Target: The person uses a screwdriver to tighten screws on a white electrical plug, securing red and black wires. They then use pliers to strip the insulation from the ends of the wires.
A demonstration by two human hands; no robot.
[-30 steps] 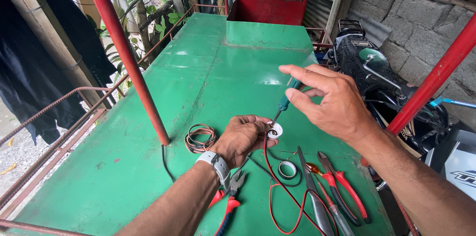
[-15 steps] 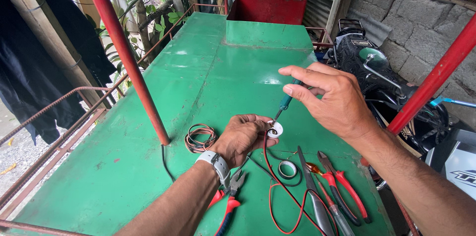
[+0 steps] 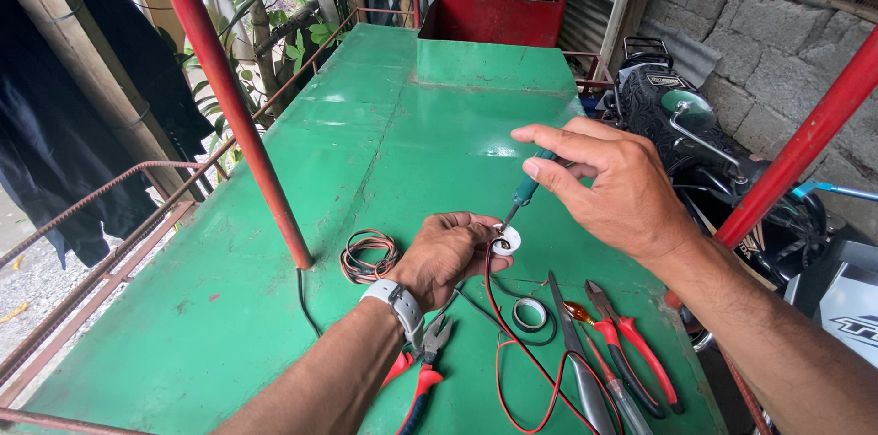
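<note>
Screwdriver on white fitting over green surface (image 3: 384, 151).
Left hand (image 3: 445, 255) grips white round fitting (image 3: 506, 240); right hand (image 3: 611, 186) pinches green-handled screwdriver (image 3: 524, 193), tip on it.

Small white round fitting (image 3: 506, 240) on green top, teal-handled screwdriver (image 3: 525, 190) tilted, tip apparently in its centre.

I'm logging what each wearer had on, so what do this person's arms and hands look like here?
Both forearms are bare, with no sleeves in view, and both hands are ungloved. The left hand has a watch at the wrist, with a light grey strap. The right hand and its wrist carry nothing, and no rings show on the fingers.
</note>
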